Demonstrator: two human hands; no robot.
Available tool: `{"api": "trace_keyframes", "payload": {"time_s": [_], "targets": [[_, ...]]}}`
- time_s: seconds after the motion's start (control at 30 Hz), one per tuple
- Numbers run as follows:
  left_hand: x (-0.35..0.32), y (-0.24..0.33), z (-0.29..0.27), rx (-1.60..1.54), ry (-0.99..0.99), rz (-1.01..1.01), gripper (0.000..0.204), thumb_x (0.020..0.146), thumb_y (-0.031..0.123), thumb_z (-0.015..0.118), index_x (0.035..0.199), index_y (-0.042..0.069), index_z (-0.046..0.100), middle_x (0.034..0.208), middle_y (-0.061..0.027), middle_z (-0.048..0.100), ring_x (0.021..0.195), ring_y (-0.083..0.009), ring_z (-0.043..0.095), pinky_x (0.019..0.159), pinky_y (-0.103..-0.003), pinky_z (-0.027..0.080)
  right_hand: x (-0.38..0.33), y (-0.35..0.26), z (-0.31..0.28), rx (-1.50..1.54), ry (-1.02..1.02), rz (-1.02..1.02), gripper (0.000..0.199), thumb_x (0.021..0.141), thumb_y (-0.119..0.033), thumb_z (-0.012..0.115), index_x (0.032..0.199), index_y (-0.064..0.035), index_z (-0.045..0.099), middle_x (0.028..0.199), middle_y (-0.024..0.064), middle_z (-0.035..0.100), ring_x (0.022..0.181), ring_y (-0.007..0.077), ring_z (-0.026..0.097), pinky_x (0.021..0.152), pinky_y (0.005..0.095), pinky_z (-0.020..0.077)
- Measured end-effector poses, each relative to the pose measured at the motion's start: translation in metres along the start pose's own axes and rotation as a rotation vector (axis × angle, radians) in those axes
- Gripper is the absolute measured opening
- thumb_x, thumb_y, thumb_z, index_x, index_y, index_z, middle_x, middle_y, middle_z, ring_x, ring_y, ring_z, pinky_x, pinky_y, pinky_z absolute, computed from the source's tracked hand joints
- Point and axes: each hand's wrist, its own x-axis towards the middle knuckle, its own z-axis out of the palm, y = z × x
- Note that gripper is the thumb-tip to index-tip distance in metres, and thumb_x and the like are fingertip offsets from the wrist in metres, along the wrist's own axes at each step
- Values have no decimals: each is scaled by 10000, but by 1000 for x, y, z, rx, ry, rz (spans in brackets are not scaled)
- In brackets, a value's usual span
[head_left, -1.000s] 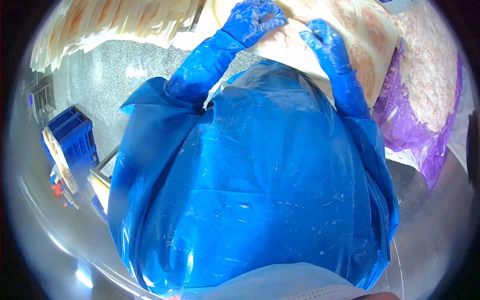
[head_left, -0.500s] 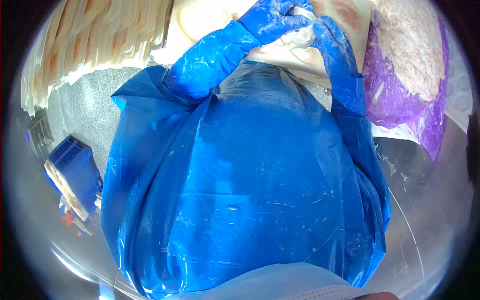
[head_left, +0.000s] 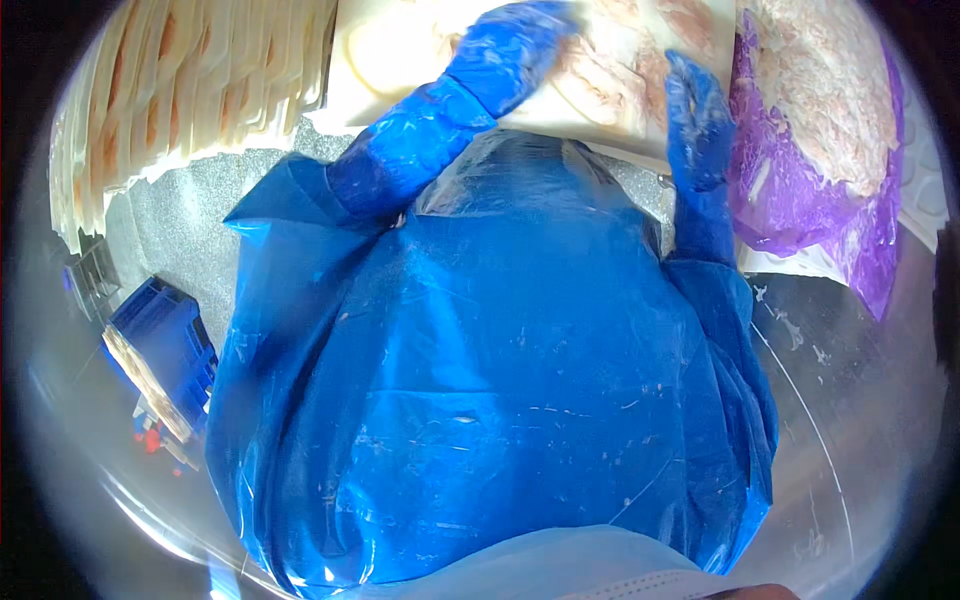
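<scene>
Both my hands are in blue gloves streaked with white residue. My left hand [head_left: 525, 45] is over a white board [head_left: 390, 85] at the top of the view. Its fingers are smeared by motion near the upper edge, so their hold is unclear. Just right of it, a pale, pinkish clump of raw, stringy food [head_left: 605, 85] lies on the board. My right hand [head_left: 698, 115] is at the board's right edge, seen side-on, fingers stretched away from me and nothing visible in them. Another pale pink piece [head_left: 685, 20] lies at the board's far right.
A purple plastic bag [head_left: 790, 205] of shredded whitish-pink mass [head_left: 825, 90] stands right of my right hand. Stacked pale sheets with reddish patches [head_left: 190, 80] fill the far left. A blue crate [head_left: 170, 335] sits lower left. My blue apron [head_left: 500, 350] covers the middle.
My hands have come apart from their meeting point over the board. The left has moved leftward, the right toward me and rightward. The clump between them now shows on the board.
</scene>
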Motion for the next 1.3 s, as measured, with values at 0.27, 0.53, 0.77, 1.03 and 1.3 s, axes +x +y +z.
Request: {"api": "trace_keyframes", "payload": {"time_s": [0.27,0.53,0.77,1.03,1.3], "targets": [[-21,0,-6,563,-92,179,524,936,230,510,1425,43,513,1505,-162,481,1457,-325,366,1228,-529,205,-50,-4,38,-465,-264,-402,698,837,-297,749,1451,-62,513,1520,166,456,1420,373,398,1190,514,302],[-21,10,2,510,-314,102,715,953,393,548,1546,47,349,1601,-198,332,1506,-358,261,1239,-517,154,-41,7,72,-670,-187,-481,762,909,-429,661,1546,-108,392,1583,152,387,1472,364,337,1204,504,255],[-31,15,-23,517,-267,71,724,966,381,561,1565,62,310,1617,-175,318,1521,-347,236,1233,-551,127,-37,-30,27,-578,-373,-324,775,867,-304,716,1551,-139,391,1599,146,359,1490,340,309,1213,510,226],[-88,-21,-117,58,441,-283,280,1000,153,557,1220,14,663,1218,-144,682,1152,-271,632,1031,-382,471,-13,-35,52,-397,-219,-457,867,876,-377,715,1587,-102,300,1630,199,276,1512,405,225,1226,550,154],[-94,-3,-82,145,326,-268,356,899,221,691,1204,36,685,1171,-166,696,1040,-307,668,926,-409,520,16,-40,94,-320,-212,-568,721,850,-313,746,1475,-81,469,1490,181,479,1395,366,413,1152,505,297]]}}
